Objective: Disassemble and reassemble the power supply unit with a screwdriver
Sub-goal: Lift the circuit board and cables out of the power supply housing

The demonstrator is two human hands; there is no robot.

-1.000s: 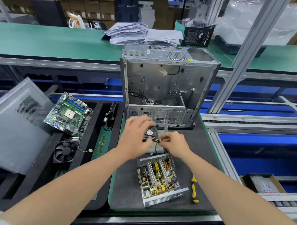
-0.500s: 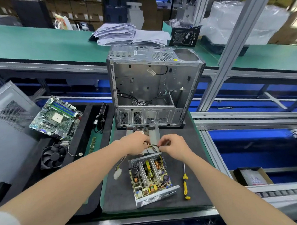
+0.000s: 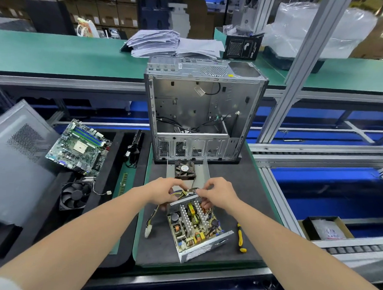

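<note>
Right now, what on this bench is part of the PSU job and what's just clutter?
Job: PSU; its cables, gripped by left hand and right hand; cover; screwdriver.
Lying about: motherboard; cooler fan; case; side panel; papers.

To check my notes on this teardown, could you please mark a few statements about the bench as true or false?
1. The screwdriver lies on the mat, right of the open power supply, in neither hand. True.
2. The circuit board is hidden under the cover. False: the board is exposed, and the cover, with its fan, lies behind the power supply.
3. The left hand and the right hand both hold the cable bundle at the power supply's far edge. True.
4. The motherboard sits inside the computer case. False: it lies outside, to the left of the case.
</note>
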